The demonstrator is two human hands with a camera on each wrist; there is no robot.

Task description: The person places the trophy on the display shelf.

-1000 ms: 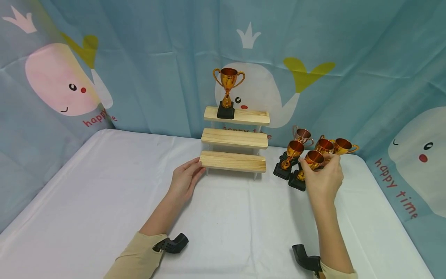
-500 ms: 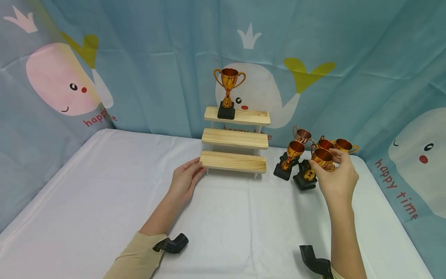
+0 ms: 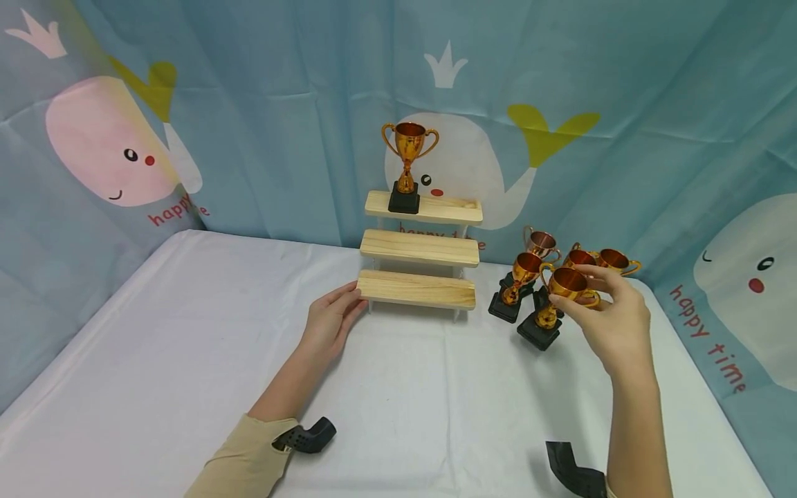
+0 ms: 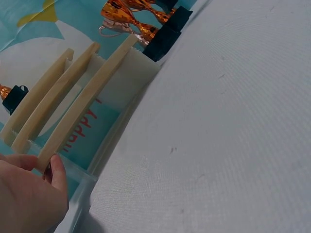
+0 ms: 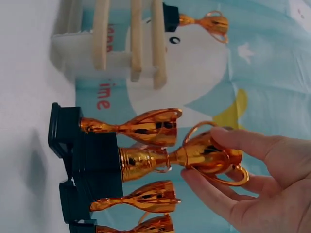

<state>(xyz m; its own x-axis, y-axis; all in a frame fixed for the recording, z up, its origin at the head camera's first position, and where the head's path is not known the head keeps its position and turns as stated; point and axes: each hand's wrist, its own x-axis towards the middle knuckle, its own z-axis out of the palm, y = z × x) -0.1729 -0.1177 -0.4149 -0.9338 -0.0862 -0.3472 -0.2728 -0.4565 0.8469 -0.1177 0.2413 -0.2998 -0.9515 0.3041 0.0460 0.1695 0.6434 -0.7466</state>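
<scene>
My left hand (image 3: 333, 318) pinches the left end of the lowest shelf of a three-tier wooden display stand (image 3: 416, 288), thumb and fingers on either side of the board in the left wrist view. At the right, my right hand (image 3: 613, 315) grips a small gold trophy (image 5: 206, 154) by its cup. Its black base (image 3: 539, 332) tilts toward the front left, in front of the other trophies. Beside it stands another gold trophy (image 3: 521, 273), with a copper-toned trophy (image 3: 540, 242) behind. Two more gold cups (image 3: 613, 259) show partly behind my right hand.
One gold trophy (image 3: 407, 162) stands upright on the left part of the top shelf (image 3: 451, 207). The middle shelf (image 3: 418, 247) is bare wood. A white cloth (image 3: 398, 401) covers the table, and a blue whale-print curtain (image 3: 268, 138) hangs close behind.
My right hand has shifted right and turned, drawing the held trophy slightly away from its neighbour and swinging its base toward the front. The left hand and the stand have stayed put.
</scene>
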